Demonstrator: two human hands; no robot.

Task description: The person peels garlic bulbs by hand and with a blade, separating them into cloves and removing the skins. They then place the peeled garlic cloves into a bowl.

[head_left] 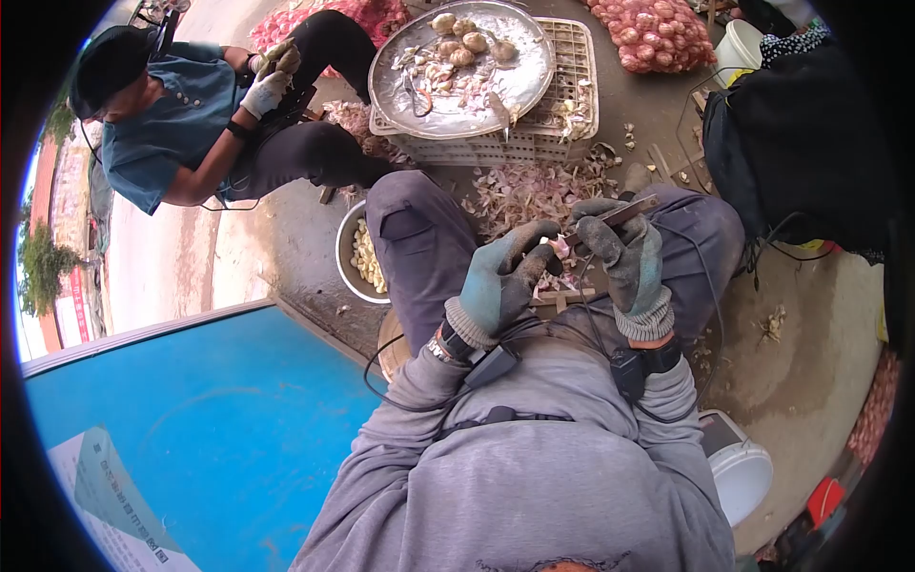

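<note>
My left hand [505, 275], in a teal and dark glove, pinches a pinkish-white garlic clove [559, 248] between thumb and fingers. Close beside it, my right hand [629, 262] in a matching worn glove is closed around a knife [629, 209], whose blade points up and to the right. The fingers partly cover the garlic, so its full shape is hidden. Below and beyond the hands, a heap of garlic skins [543, 195] lies on the ground between my knees. A metal bowl [345, 255] of peeled cloves stands left of my leg.
A round metal tray [391, 81] with garlic bulbs rests on a plastic crate [577, 62]. A co-worker [172, 143] in gloves sits at left. Red net sacks [653, 33] lie behind. A blue board [219, 410] is at my left, a white bucket [743, 481] at my right.
</note>
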